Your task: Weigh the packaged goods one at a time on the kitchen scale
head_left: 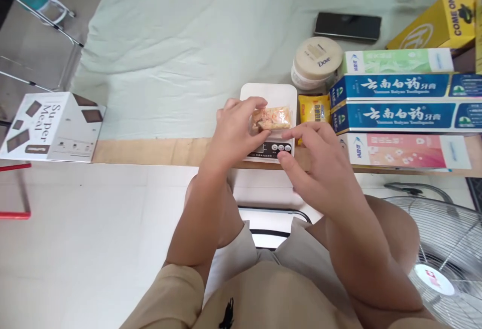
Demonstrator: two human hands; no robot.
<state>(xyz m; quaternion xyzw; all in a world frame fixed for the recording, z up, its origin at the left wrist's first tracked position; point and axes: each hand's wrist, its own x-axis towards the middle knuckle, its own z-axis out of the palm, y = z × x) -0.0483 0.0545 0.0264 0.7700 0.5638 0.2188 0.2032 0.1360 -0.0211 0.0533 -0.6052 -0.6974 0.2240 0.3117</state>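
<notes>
A small white digital kitchen scale [268, 92] lies at the table's front edge, its dark button panel toward me. On its platform is a wrapped snack [277, 118] in clear, printed film. My left hand [235, 130] has the snack's left end between thumb and index finger. Just right of the scale's buttons hovers my right hand [320, 168], thumb and index finger apart with nothing between them. Its fingertips are close to the panel; whether they touch it I cannot tell. A yellow packet [315, 108] lies beside the scale, partly hidden by my right hand.
To the right are stacked toothpaste boxes [399, 88], a Dove jar [318, 60], a black phone [348, 26] and a yellow box [433, 27]. At the left edge stands a white Super Meal box [56, 128]. A fan [444, 253] is at lower right.
</notes>
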